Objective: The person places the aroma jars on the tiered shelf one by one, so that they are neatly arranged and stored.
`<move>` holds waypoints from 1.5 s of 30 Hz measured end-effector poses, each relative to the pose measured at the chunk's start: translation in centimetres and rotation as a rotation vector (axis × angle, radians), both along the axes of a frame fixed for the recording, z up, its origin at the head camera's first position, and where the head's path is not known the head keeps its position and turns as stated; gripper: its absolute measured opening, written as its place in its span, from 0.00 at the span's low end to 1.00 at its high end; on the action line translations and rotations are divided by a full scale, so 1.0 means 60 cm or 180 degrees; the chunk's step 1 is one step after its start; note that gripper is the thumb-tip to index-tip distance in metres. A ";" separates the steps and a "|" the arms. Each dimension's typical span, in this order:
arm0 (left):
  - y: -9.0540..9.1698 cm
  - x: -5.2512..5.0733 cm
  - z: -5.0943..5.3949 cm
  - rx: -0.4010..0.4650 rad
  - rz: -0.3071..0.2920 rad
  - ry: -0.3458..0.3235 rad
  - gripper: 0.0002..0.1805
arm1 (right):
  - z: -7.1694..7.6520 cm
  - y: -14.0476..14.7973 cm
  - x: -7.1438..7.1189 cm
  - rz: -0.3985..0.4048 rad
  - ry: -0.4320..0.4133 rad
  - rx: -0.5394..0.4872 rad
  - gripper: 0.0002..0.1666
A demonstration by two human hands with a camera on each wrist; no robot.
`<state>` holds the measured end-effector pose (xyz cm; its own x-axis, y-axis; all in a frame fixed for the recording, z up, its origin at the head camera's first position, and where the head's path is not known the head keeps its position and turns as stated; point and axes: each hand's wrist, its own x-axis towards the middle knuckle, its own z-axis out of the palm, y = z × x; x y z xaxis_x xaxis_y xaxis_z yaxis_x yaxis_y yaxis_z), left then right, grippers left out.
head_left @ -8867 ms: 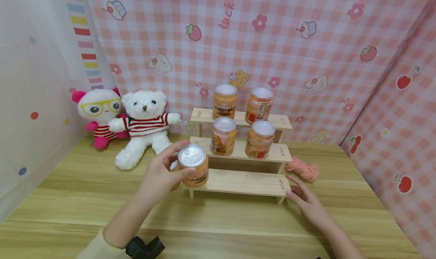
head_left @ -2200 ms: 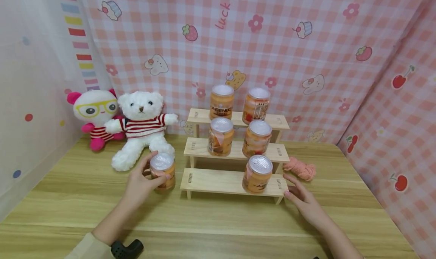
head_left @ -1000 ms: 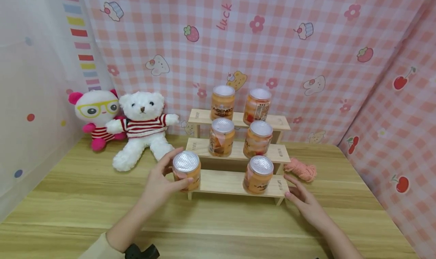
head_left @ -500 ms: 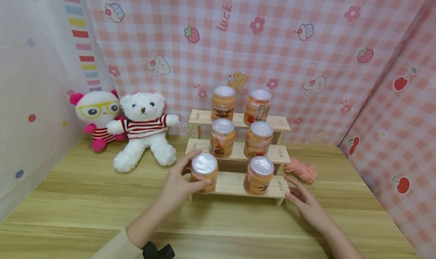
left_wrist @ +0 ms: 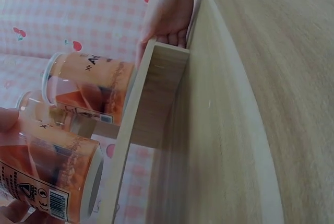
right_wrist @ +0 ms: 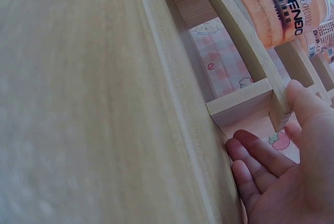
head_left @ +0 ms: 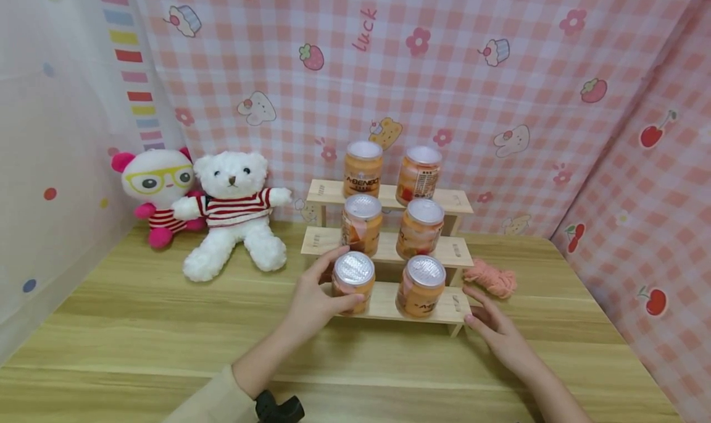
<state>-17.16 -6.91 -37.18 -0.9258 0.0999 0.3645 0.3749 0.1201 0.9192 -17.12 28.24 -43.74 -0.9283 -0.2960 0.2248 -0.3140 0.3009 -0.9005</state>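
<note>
My left hand (head_left: pixel 313 299) grips an orange can (head_left: pixel 354 287) with a silver lid, thumb in front and fingers behind. It is over the left part of the lowest step of a three-tier wooden stand (head_left: pixel 386 296). In the left wrist view, a narrow gap shows between the held can's base (left_wrist: pixel 93 182) and the board. A matching can (head_left: pixel 422 287) stands to its right on the same step. My right hand (head_left: pixel 502 333) touches the stand's right end; in the right wrist view its thumb (right_wrist: pixel 305 101) rests against the board's end, with the other fingers loosely extended below.
Two more cans stand on the middle step and two on the top one, including a can (head_left: pixel 363 170) at upper left. Pink yarn (head_left: pixel 491 279) lies right of the stand. A white teddy bear (head_left: pixel 236 213) and a panda plush (head_left: pixel 161 188) sit left on the wooden table (head_left: pixel 139 336).
My left hand has carried the can from the table left of the stand rightward over the lowest step. Earlier, the right-hand can came onto that step. The right hand has stayed put.
</note>
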 end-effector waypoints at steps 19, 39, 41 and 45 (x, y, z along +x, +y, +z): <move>0.015 -0.010 -0.007 -0.0086 0.0075 -0.0109 0.43 | -0.002 0.002 -0.001 -0.0018 -0.0001 0.0011 0.31; -0.009 -0.009 0.016 -0.0089 -0.0083 -0.0018 0.42 | 0.001 0.000 0.002 0.0024 -0.0018 -0.0016 0.31; -0.016 -0.007 0.023 -0.0101 -0.0080 -0.0065 0.42 | 0.002 0.000 0.002 0.0020 -0.0025 -0.0010 0.31; -0.032 -0.002 0.036 -0.0106 -0.0052 -0.0019 0.41 | 0.002 -0.001 0.002 -0.0013 -0.0053 0.0005 0.31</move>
